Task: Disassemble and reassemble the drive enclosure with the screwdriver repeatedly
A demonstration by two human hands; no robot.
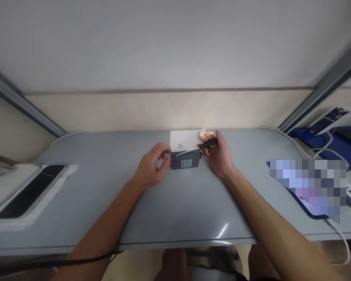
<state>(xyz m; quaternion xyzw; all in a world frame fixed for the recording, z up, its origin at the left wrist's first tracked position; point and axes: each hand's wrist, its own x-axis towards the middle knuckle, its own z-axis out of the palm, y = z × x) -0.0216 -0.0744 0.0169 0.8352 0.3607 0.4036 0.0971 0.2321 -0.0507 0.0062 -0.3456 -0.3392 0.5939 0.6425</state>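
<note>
A small dark grey box (178,162) with a row of vent slots and a pale green label stands on the desk. My left hand (150,166) is closed at its left edge, thumb and forefinger pinching the corner. A screwdriver (204,146) with a black and yellow handle lies in the grip of my right hand (220,156). Its shaft points left, with the tip at the box's upper left part. Behind the box is a white sheet (183,137) bearing several small dark pieces, perhaps screws. An orange and white animal-faced trinket (204,134) sits by my right fingers.
On the left of the grey desk (105,148) a black phone-like slab (32,191) lies on white paper. A device with a blurred-out screen (307,191) rests at the right, beside white cables (343,238). A wall closes off the back.
</note>
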